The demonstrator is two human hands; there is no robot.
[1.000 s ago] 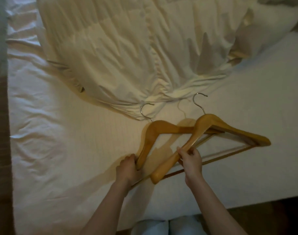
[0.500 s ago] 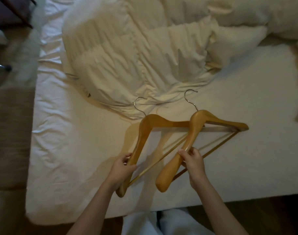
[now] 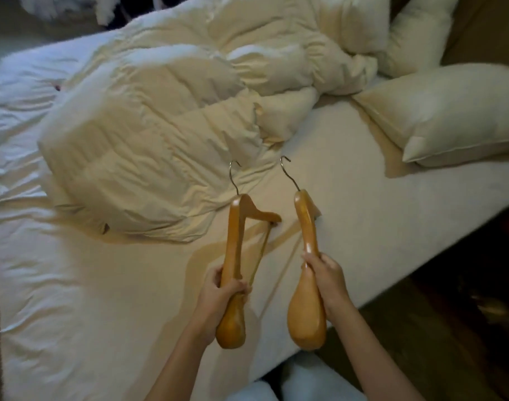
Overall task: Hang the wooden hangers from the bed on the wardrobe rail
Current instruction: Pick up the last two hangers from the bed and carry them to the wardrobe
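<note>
Legs [image 3: 293, 384]: pale cloth at the lower edge of the view, just beside the edge of the bed.
Left hand [image 3: 221, 289]: fingers and thumb curled round the near arm of the left hanger [image 3: 232, 256], just above its broad rounded end.
Right hand [image 3: 328, 277]: fingers wrapped round the near arm of the right hanger [image 3: 306, 256], above its broad rounded end, which hangs toward the person.
Left hanger: wooden, held over the bed; long axis runs from the person toward the duvet, broad end nearest, neck farthest. Its second arm branches off to the right and its thin lower bar slants back to the hand. Whether the far arm touches the sheet cannot be told.
Right hanger: wooden, seen almost edge-on; long axis nearly parallel to the left hanger, the two apart and side by side.
Left hook [image 3: 234, 176]: metal, at the far end, pointing away from the person, over the duvet's edge.
Right hook [image 3: 288, 172]: metal, at the far end, pointing away, over bare sheet.
Bed [image 3: 88, 285]: white creased sheet under both hangers, marked by their shadows.
Duvet [image 3: 149, 134]: cream, crumpled, heaped beyond the hangers.
Near pillow [image 3: 449, 111]: lying at the right.
Far pillow [image 3: 415, 33]: behind it, by the duvet.
</note>
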